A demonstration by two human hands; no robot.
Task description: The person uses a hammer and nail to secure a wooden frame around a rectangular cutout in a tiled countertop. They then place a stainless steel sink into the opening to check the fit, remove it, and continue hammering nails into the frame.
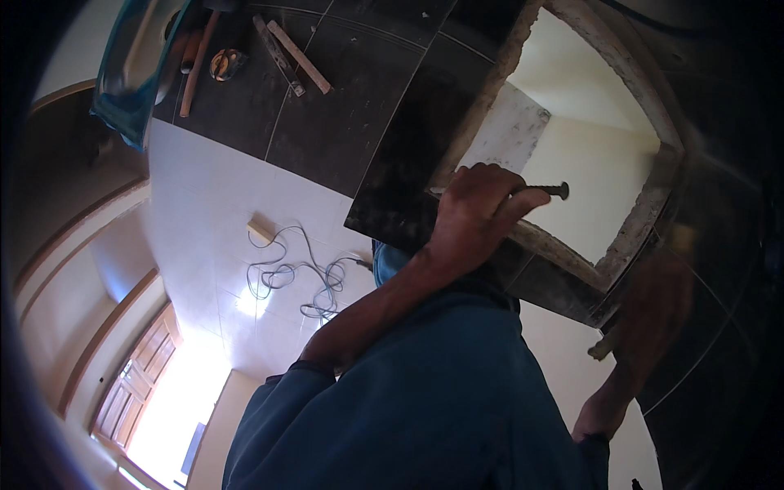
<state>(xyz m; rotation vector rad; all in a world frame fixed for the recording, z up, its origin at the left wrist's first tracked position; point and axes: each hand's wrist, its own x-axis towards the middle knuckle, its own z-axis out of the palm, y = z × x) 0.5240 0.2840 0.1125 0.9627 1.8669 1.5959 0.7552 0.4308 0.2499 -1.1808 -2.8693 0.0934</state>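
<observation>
The left hand [474,214] is closed around a long dark metal nail [545,190]. The nail sticks out sideways past the fingers, with its flat round head at the far end. The hand presses against the rough grey edge of a square hole [645,220] cut in a wall of shiny dark tiles [359,122]. Inside the hole the walls are pale cream.

The right hand [653,306] is blurry and dark. It is just beside the lower corner of the hole, near a small pale bit that sticks out there. I cannot tell if the right hand is open or holding something.

Both arms wear blue sleeves [425,392].

On the white tiled floor [204,212] lies a thin white cable [298,273] in loose loops, next to a small flat pale block [260,231]. Further away, on the dark tiles, lie two wooden sticks [299,56], a round tape measure [224,64] and a tool with a long wooden handle [196,69]. A blue-green tub [131,106] stands close beside them.
</observation>
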